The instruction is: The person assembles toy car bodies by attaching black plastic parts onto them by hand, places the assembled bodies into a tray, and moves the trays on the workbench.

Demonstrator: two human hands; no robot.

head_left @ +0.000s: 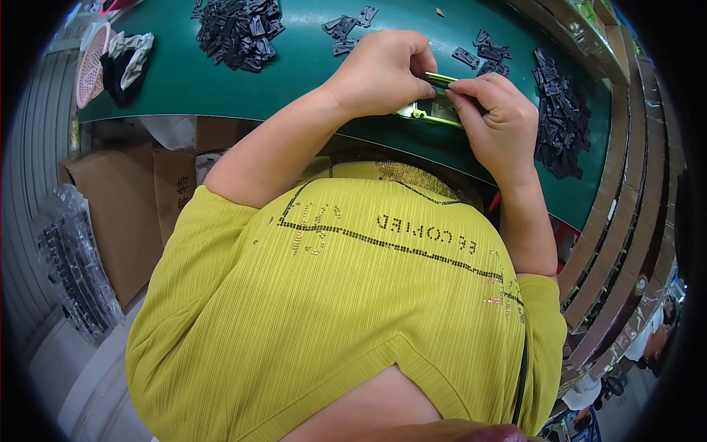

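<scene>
Over the green tabletop, my two hands meet on a small flat black piece with a bright yellow-green edge (440,78). My left hand (383,72) pinches its left end between thumb and fingers. The other end is gripped by my right hand (497,110), with thumb and forefinger closed on it. Just below the piece, between the hands, lies a yellow-green frame-like part (436,116) with a pale, shiny inside. My fingers partly cover it, and I cannot tell whether they touch it. Several loose black plates (343,29) lie beyond my left hand.
Heaps of small black plates stand at the far left (239,33) and right (561,121) of the green table (166,81). A pink basket (93,65) with cloths is at the left edge. Slatted racks (626,184) line the right; a cardboard box (118,214) stands below left.
</scene>
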